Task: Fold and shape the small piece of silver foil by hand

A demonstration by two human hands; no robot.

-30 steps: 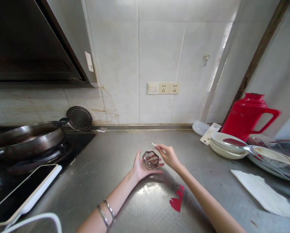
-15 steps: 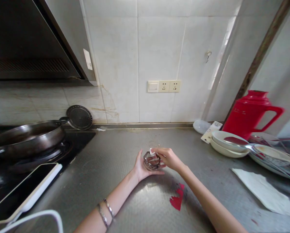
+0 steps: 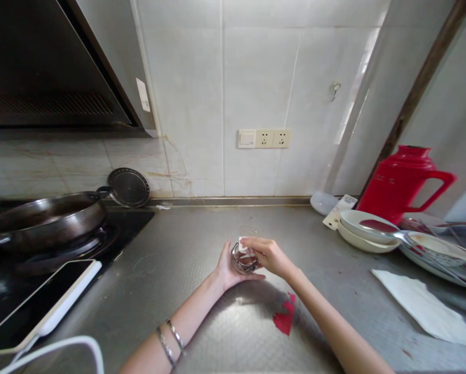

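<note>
Brown-tinted glass gleams over a metal counter [image 3: 186,244]: we hold a glass dish [image 3: 242,267] in our left hand [image 3: 225,274], the palm cupped round it, thumb along the dish's left side and at least one finger stretched past its right. Our right hand [image 3: 271,255] reaches in from the right of the dish, fingertips pinched together on a small white piece [image 3: 241,244] at the dish's far rim. The dish lies just below those fingertips and toward us; whether the white piece touches the glass, we cannot tell. We make out no long axis in the roundish dish, and too little of the white piece shows for us to judge its own. Our left hand is the nearer of the two, in contact with the dish. On our side of the dish, a little to its right, lies a torn red scrap [image 3: 284,318]. Well to the right of the dish are white paper [image 3: 420,304], stacked bowls [image 3: 367,244] and a red flask [image 3: 390,182]; well to its left, a phone [image 3: 41,306] and a pan [image 3: 61,221].
</note>
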